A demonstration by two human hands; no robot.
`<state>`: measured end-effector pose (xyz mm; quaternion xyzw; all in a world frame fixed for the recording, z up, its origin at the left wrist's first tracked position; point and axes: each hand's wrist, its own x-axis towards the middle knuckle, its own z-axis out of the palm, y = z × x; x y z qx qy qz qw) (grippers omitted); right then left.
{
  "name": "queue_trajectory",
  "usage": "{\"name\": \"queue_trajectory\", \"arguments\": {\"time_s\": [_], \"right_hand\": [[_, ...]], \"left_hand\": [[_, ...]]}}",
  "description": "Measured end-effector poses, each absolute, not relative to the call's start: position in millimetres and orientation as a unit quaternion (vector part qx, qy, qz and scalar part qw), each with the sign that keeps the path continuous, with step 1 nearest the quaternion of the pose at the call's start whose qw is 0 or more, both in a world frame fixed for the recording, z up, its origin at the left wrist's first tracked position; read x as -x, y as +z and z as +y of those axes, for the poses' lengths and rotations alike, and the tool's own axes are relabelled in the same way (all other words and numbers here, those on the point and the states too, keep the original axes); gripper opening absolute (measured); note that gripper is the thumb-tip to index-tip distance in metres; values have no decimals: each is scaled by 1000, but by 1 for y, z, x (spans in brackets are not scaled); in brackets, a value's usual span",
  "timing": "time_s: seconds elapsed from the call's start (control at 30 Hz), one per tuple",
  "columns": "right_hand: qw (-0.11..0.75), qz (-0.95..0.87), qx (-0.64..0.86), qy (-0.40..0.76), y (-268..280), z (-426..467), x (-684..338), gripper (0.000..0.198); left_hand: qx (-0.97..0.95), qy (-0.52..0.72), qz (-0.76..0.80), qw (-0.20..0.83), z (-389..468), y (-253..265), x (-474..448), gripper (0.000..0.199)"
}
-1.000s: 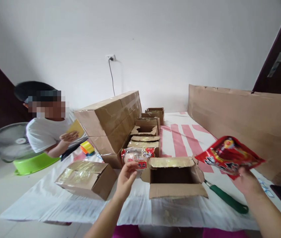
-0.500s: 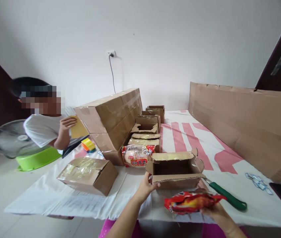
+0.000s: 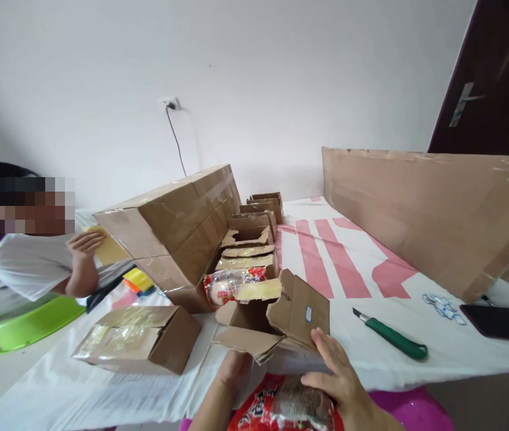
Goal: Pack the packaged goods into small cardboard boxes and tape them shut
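Hands sit apart at the lower centre of the frame, either side of a small open brown cardboard box with ragged flaps (image 3: 306, 306). The left hand (image 3: 236, 366) is partly hidden beneath the box's front flap, so whether it grips the cardboard or merely supports it cannot be told. The right hand (image 3: 336, 366) lays its fingertips on the box's end panel, while its thumb lies over a shiny red printed plastic packet (image 3: 261, 410) at the bottom edge of the frame; how firmly that packet is pinned is unclear.

The likeliest trouble is the packet slipping: it appears to overlap the front edge of the white, pink-striped, cloth-covered tabletop (image 3: 436, 356), and the right hand is shared between it and the box. Pulling on the soft, torn flaps could rip or fold them. Pushing the box too far could shove the clear-and-red plastic packet (image 3: 225, 288) just behind it, at mid-frame. To the right, the green-handled cutter (image 3: 396, 339) lies with its blade exposed, pointing to the upper left; a careless sweep of the right forearm might catch it or snag the cloth.
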<state>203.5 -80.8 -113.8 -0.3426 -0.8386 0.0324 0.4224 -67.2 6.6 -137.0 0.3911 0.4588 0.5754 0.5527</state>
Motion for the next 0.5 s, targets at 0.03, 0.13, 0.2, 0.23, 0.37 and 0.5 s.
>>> {"name": "queue_trajectory", "arguments": {"time_s": [0.03, 0.13, 0.2, 0.23, 0.37, 0.5], "right_hand": [[426, -835, 347, 30, -114, -80, -203, 33], [445, -824, 349, 28, -112, -78, -203, 29], [466, -812, 349, 35, -110, -79, -204, 27], [475, -806, 350, 43, -109, -79, -204, 30], [483, -782, 377, 113, -108, -82, -208, 40], [498, -737, 414, 193, -117, -78, -212, 38]], "left_hand": [[-387, 572, 449, 567, 6, -137, 67, 57], [-380, 560, 443, 588, 5, -134, 64, 55], [-381, 555, 437, 597, 4, -131, 63, 53], [-382, 550, 434, 602, 3, -129, 63, 52], [-413, 529, 436, 600, 4, -122, 63, 46], [-428, 536, 467, 559, 8, -122, 62, 48]]}}
